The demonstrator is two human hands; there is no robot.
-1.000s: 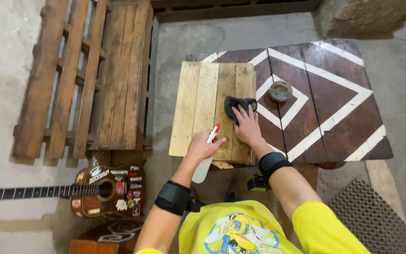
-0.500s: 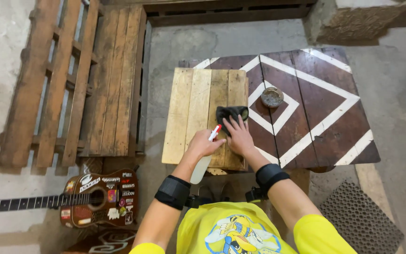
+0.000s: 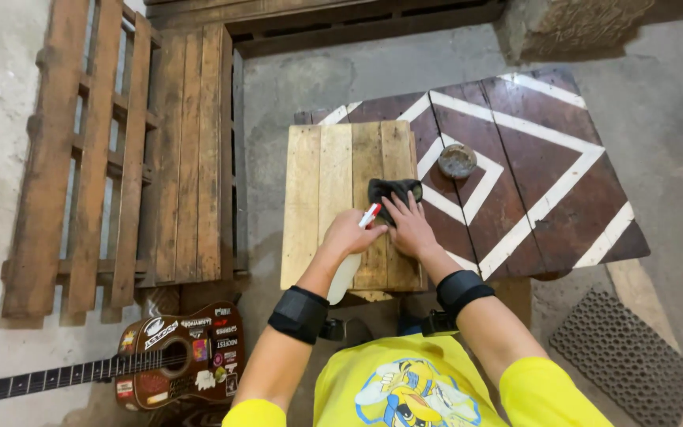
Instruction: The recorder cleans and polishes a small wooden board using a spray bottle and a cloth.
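Observation:
A pale plank board (image 3: pixel 322 205) lies on a dark brown table (image 3: pixel 539 150) painted with white diamond lines. My right hand (image 3: pixel 411 225) presses flat on a dark cloth (image 3: pixel 393 190) near the board's right edge. Close beside it, my left hand (image 3: pixel 349 236) grips a white spray bottle (image 3: pixel 347 273) with a red nozzle, nozzle aimed toward the cloth. Both wrists wear black bands.
A small round dish (image 3: pixel 457 160) sits on the table right of the board. Wooden pallets (image 3: pixel 120 158) lie on the concrete floor at left. A sticker-covered guitar (image 3: pixel 175 356) rests at lower left. A perforated mat (image 3: pixel 622 356) lies at lower right.
My right hand has drawn the cloth slightly down the board toward me, and my left hand with the bottle has moved closer to it. The view has shifted a little.

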